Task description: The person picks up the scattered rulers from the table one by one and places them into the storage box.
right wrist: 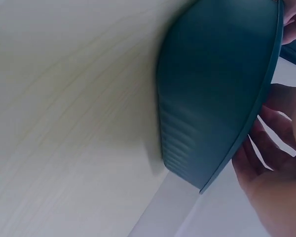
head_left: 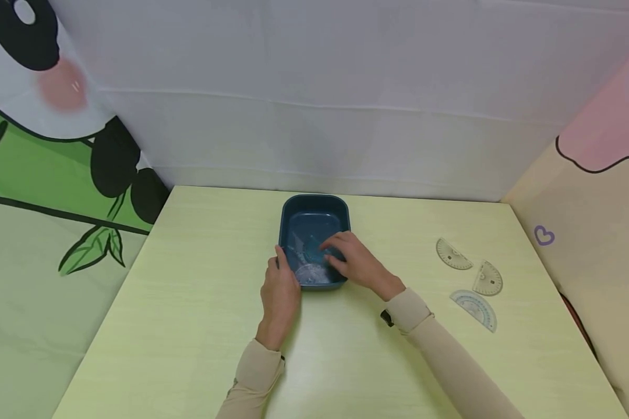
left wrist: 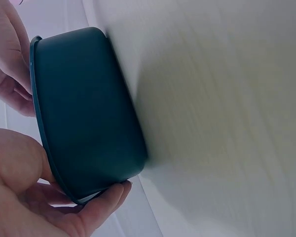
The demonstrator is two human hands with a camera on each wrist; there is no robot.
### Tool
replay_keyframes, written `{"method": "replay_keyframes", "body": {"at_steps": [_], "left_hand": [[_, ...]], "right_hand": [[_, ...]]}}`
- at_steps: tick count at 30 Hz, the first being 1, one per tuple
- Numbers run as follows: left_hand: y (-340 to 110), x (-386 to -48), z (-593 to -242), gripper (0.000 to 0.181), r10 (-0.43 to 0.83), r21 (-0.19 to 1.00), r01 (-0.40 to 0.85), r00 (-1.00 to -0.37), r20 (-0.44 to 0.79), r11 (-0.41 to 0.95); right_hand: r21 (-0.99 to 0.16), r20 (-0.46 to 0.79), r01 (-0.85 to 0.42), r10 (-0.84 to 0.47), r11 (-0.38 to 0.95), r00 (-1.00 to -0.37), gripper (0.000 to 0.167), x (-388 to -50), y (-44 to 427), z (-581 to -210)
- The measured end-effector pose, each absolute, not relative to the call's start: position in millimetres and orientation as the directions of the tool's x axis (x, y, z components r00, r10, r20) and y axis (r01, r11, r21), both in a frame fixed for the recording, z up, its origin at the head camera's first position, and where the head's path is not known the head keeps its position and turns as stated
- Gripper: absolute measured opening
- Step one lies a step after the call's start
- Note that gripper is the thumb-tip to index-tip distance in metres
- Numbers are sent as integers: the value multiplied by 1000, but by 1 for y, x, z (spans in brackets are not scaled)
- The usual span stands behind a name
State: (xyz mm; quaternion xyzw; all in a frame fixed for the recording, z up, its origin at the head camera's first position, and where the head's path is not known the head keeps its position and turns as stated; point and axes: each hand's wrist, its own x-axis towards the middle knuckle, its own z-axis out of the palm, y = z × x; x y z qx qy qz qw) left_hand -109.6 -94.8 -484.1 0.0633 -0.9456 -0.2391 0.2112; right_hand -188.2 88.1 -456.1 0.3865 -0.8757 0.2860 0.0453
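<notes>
A dark blue rectangular bin (head_left: pixel 314 203) stands on the table. My left hand (head_left: pixel 281 294) grips its near left side, with the thumb up at the rim and the fingers against the outer wall, as the left wrist view (left wrist: pixel 89 108) also shows. Over the bin's right rim reaches my right hand (head_left: pixel 353 260), its fingers loosely bent and a gap between thumb and forefinger. Clear bluish, rounded pieces like protractors (head_left: pixel 310 272) lie on the bin's floor, partly blurred. Whether the right fingertips touch one is hard to see.
To the right on the table lie three clear half-round protractors: one at the back (head_left: pixel 453 255), one in the middle (head_left: pixel 488 279), and a bluish one (head_left: pixel 475 308) nearest me. A pale cloth wall (head_left: pixel 320 139) rises behind the table's far edge.
</notes>
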Motion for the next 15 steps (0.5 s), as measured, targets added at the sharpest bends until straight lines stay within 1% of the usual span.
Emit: {"method": "replay_keyframes", "body": {"at_steps": [6, 15], "left_hand": [[-94, -110, -484, 57, -232, 489, -17, -894, 384, 872], [-95, -110, -485, 57, -235, 487, -25, -897, 375, 873]], "right_hand": [[-476, 328, -689, -617, 546, -715, 23, -186, 99, -456], [-519, 339, -659, -576, 544, -744, 23, -184, 113, -453]]}}
